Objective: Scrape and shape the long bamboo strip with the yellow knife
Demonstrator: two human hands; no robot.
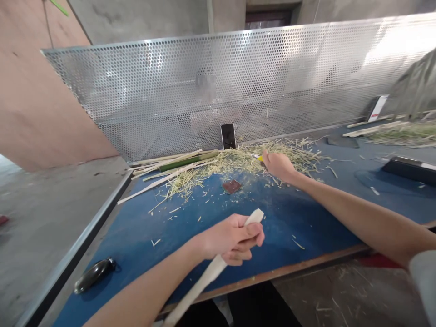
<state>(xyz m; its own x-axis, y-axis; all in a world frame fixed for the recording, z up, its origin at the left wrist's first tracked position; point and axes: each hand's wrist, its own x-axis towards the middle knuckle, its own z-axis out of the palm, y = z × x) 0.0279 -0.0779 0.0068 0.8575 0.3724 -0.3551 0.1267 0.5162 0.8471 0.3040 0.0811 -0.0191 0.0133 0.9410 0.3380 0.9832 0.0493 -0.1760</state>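
Note:
My left hand is closed around a pale bamboo strip near its rounded, carved upper end. From there the strip slants down past the table's front edge. Farther out, my right hand is closed on a small yellow-handled knife, its pale tip pointing left over the shavings. Its handle is mostly hidden by the fingers. Thin green and whitish shavings lie around and under this hand. A brown square of sandpaper lies flat on the blue table between my hands.
Bamboo strips and a green bamboo piece lie at the back left. A phone leans against the perforated metal screen. At the front left lies a dark glossy oval object; a black box-like object is at the right.

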